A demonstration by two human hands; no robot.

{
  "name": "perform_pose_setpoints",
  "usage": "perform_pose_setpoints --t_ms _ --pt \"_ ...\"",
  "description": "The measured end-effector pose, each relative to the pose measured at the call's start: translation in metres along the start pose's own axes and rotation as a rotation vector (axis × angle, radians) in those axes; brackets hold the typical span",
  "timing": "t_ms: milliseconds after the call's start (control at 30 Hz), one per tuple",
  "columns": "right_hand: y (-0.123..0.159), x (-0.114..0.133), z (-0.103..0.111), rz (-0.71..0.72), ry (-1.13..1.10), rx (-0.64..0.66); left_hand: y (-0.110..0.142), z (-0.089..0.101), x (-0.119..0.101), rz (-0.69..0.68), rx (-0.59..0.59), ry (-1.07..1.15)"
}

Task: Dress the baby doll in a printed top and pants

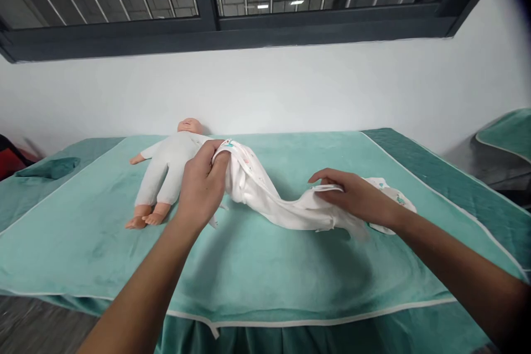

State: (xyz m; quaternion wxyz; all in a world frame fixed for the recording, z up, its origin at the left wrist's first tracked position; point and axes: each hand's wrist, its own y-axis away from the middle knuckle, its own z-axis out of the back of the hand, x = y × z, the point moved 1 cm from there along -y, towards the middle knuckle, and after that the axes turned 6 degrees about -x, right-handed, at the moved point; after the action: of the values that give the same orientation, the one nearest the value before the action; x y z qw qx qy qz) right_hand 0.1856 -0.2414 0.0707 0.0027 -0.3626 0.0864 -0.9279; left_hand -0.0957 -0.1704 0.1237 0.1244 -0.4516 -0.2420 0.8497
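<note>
A white baby garment with a small coloured print hangs in a twisted, sagging length between my hands, above the green cover. My left hand is closed on its upper left end, thumb and fingers pinching the cloth. At the lower right end, my right hand grips the edge of the fabric between thumb and fingers. A second patch of white printed cloth lies behind my right wrist; whether it joins the garment is hidden. A baby doll in a pale bodysuit lies on its back beyond my left hand, which covers part of it.
The green plush cover with pale piping is spread over the table. A white wall rises behind it, below a dark-framed window with bars. A red and black item sits at the far left, and green fabric at the right.
</note>
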Motion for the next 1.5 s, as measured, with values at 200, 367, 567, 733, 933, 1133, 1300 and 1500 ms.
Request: perform_pose_setpoints --t_ms 200,367,567,733,933,1133,1300,1500 --pt "-0.008 0.009 0.005 0.161 0.368 -0.148 -0.006 0.013 -0.008 -0.089 0.047 -0.106" --pt "-0.007 0.004 0.034 -0.002 0.415 -0.531 -0.007 0.022 0.007 -0.246 0.118 -0.317" --pt "-0.003 0.013 0.001 0.185 0.371 -0.389 0.004 0.011 -0.003 -0.437 -0.010 -0.352" --pt "-0.013 0.018 -0.002 0.102 0.489 -0.316 0.004 0.016 -0.005 -0.434 -0.155 -0.248" --pt "-0.020 0.018 0.016 0.050 0.181 -0.507 0.002 0.026 0.011 -0.342 -0.188 -0.233" --pt "-0.016 -0.004 0.013 -0.053 0.079 -0.546 0.009 0.018 0.044 -0.178 -0.161 -0.392" --pt "-0.002 0.001 0.034 0.106 0.524 -0.574 0.015 0.024 0.054 -0.179 -0.287 -0.292" --pt "-0.009 0.015 0.051 -0.106 0.814 -0.364 0.003 0.024 0.036 -0.092 -0.190 -0.565"
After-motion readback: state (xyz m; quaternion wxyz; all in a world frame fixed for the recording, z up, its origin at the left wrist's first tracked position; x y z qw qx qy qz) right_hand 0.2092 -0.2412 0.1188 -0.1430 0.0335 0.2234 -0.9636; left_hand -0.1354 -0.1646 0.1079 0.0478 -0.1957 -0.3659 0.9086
